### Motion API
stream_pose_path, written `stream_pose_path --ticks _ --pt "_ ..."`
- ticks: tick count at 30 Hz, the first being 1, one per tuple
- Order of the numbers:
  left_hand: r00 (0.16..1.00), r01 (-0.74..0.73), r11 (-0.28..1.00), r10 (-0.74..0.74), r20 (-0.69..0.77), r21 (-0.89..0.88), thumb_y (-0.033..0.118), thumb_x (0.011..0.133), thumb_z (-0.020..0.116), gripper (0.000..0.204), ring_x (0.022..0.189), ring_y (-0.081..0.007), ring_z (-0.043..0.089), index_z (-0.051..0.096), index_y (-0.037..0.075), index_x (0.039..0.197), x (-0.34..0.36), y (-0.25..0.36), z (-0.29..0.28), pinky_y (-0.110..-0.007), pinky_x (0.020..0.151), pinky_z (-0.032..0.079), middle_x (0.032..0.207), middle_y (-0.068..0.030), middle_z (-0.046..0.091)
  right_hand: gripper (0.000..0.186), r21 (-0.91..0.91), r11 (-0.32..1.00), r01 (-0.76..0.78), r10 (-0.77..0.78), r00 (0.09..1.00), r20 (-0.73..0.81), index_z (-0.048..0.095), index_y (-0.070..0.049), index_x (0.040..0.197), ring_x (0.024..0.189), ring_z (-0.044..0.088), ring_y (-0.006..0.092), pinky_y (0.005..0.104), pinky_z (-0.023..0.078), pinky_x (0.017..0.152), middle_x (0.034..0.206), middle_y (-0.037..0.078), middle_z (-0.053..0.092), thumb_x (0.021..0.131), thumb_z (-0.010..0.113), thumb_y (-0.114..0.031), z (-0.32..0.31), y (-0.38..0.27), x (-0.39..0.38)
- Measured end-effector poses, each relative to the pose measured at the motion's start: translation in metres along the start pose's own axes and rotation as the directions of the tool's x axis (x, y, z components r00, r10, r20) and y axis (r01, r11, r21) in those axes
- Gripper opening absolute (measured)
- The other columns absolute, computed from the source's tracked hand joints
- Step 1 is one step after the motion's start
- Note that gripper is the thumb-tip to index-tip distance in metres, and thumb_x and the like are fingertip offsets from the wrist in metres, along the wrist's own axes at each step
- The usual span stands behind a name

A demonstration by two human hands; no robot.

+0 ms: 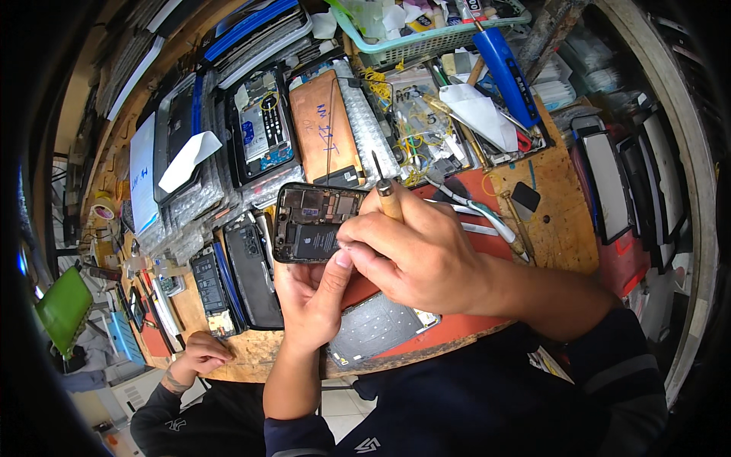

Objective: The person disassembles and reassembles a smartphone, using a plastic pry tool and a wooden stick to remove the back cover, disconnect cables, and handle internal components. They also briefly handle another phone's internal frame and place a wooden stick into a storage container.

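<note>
A cluttered wooden workbench (563, 221) carried a red mat (464, 331), opened phones and a green basket (426, 42). Above the mat, the left hand (308, 301) was clamped on the lower edge of an opened phone (312, 222), back cover off, battery and boards exposed. The right hand (415, 247) was closed around a wooden-handled tool (387, 196), its tip apparently at the phone's edge, though fingers hid it. The phone appeared light, stiff and fragile inside; it was best held by its frame edges. Another person's hand (199, 354) rested at the bench's near edge.
</note>
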State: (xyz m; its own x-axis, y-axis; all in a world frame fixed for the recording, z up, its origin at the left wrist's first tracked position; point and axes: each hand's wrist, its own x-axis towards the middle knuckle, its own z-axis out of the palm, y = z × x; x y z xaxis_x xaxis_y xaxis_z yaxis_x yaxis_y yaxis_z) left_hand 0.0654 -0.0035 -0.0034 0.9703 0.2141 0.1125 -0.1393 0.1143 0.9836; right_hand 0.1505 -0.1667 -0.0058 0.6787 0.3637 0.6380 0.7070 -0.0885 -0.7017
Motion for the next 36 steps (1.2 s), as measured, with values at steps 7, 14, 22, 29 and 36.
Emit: stream_pose_path --ticks 7,14,22,29,36 --pt "0.996 0.09 0.977 -0.086 0.031 -0.193 -0.002 0.107 0.064 0.042 0.123 -0.0246 0.069 0.048 0.0 0.145 0.0 0.001 -0.003 -0.045 0.104 0.064 0.137 -0.016 0.065 0.032 -0.081 0.995 0.052 -0.051 0.999 0.019 0.072 -0.001 0.116 0.076 0.071 0.0293 0.0386 0.059 0.065 0.103 0.019 0.067 0.086 0.082 -0.007 -0.002 0.002 -0.003" --pt "0.998 0.063 0.941 -0.058 0.024 -0.332 0.009 0.112 0.058 0.037 0.123 -0.0269 0.07 0.047 0.002 0.148 0.0 -0.005 -0.006 -0.043 0.102 0.062 0.14 -0.0174 0.066 0.034 -0.123 0.975 0.187 -0.184 0.982 0.03 0.078 0.001 0.114 0.069 0.065 0.0213 0.0344 0.053 0.054 0.092 0.01 0.063 0.08 0.084 -0.002 0.0 0.002 -0.002" --pt "0.998 0.033 0.942 -0.048 -0.038 -0.333 0.011 0.112 0.062 0.027 0.111 -0.0211 0.074 0.056 0.003 0.136 0.003 -0.008 -0.006 -0.037 0.097 0.062 0.125 -0.0125 0.073 0.035 -0.147 0.961 0.233 -0.217 0.969 0.118 0.08 0.001 0.111 0.068 0.064 0.0216 0.0335 0.051 0.052 0.089 0.011 0.062 0.077 0.084 -0.004 -0.005 -0.001 -0.002" --pt "0.992 0.038 0.973 -0.064 -0.111 -0.228 0.01 0.11 0.065 0.029 0.11 -0.0205 0.073 0.055 0.002 0.136 0.003 -0.009 -0.006 -0.037 0.097 0.061 0.125 -0.012 0.073 0.036 -0.099 0.981 0.168 -0.166 0.986 0.036 0.08 0.001 0.113 0.069 0.066 0.0223 0.0334 0.053 0.055 0.09 0.011 0.065 0.077 0.084 0.001 -0.003 -0.005 -0.001" --pt "0.998 0.038 0.999 -0.039 -0.042 -0.011 0.008 0.109 0.066 0.037 0.117 -0.02 0.069 0.053 -0.002 0.143 -0.003 -0.003 -0.002 -0.036 0.102 0.058 0.13 -0.0139 0.07 0.024 0.099 0.985 -0.139 0.141 0.99 -0.003 0.078 0.001 0.11 0.07 0.067 0.0257 0.0383 0.054 0.061 0.092 0.014 0.071 0.087 0.082 -0.002 -0.005 -0.013 0.002"
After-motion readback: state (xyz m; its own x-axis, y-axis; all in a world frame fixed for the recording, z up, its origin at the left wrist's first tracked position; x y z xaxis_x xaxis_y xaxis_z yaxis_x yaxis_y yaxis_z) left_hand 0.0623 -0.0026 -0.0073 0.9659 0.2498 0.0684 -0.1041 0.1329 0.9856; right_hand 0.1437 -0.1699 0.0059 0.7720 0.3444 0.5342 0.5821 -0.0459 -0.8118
